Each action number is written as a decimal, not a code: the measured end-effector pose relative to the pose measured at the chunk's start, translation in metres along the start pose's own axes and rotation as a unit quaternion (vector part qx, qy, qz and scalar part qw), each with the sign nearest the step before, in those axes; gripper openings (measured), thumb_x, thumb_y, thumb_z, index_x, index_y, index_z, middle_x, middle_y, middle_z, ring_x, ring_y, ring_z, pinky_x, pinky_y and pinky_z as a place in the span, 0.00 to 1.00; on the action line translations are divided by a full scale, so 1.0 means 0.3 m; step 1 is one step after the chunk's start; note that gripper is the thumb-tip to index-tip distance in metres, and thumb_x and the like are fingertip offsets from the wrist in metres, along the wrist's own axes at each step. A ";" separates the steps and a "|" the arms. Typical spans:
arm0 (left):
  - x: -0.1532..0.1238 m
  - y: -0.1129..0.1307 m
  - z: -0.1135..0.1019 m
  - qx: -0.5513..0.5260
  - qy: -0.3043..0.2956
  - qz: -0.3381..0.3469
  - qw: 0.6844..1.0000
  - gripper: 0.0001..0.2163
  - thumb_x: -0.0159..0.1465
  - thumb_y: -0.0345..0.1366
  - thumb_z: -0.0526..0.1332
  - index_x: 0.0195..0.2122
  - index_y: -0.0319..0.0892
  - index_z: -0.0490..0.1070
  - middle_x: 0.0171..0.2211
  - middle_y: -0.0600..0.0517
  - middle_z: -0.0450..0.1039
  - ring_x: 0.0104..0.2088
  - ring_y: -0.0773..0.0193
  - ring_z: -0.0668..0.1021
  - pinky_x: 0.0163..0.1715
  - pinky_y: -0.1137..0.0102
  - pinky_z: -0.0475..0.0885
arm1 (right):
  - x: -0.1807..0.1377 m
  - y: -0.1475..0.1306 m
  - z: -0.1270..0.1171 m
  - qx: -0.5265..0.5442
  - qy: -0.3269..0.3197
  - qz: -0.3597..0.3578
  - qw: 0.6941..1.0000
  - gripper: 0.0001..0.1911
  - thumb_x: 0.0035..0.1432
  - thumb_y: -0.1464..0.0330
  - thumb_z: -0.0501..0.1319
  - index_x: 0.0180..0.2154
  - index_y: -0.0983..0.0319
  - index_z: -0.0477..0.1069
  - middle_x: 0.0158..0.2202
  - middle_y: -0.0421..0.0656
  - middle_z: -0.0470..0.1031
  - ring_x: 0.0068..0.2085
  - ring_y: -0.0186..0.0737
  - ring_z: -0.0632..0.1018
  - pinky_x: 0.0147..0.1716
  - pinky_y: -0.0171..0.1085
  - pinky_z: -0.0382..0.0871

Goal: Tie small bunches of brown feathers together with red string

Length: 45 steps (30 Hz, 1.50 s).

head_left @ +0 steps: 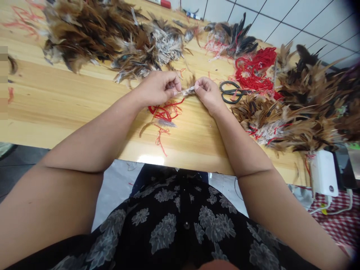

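Note:
Between my two hands, just above the wooden table (197, 138), stretches a small brown feather (188, 90) with a pale quill end. My left hand (163, 87) pinches one end of it between thumb and fingers. At the other end, my right hand (207, 92) is closed in a pinch on the feather. Under my left hand lies a small tangle of red yarn (165, 111), with a loose grey feather beside it. Black-handled scissors (232, 92) rest right of my right hand, their blades partly hidden.
Brown feathers (92, 33) are heaped at the back left, more feathers (267, 116) at the right. A red yarn bundle (257, 69) lies behind the scissors. A white power bank (324, 174) with cables sits at the right front edge. Tiled wall (281, 18) stands behind.

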<state>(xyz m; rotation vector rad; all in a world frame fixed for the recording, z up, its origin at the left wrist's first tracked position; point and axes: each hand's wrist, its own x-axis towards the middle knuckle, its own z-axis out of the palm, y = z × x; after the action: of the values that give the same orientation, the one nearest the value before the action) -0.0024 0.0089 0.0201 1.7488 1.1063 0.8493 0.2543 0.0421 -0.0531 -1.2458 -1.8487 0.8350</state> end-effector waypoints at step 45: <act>0.011 -0.045 0.091 -0.169 0.064 -0.046 0.982 0.28 0.55 0.56 0.92 0.34 0.45 0.78 0.33 0.51 0.82 0.41 0.53 0.82 0.50 0.53 0.81 | -0.073 -0.113 0.096 -0.141 -0.006 -0.076 0.987 0.15 0.84 0.56 0.63 0.53 0.59 0.81 0.52 0.49 0.85 0.57 0.50 0.83 0.63 0.47 0.78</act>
<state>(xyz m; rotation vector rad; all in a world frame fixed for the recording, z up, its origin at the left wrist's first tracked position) 0.0181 0.0066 -0.0025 1.3681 1.0460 1.0373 0.2199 0.0076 -0.0445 -1.2508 -2.0965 0.5119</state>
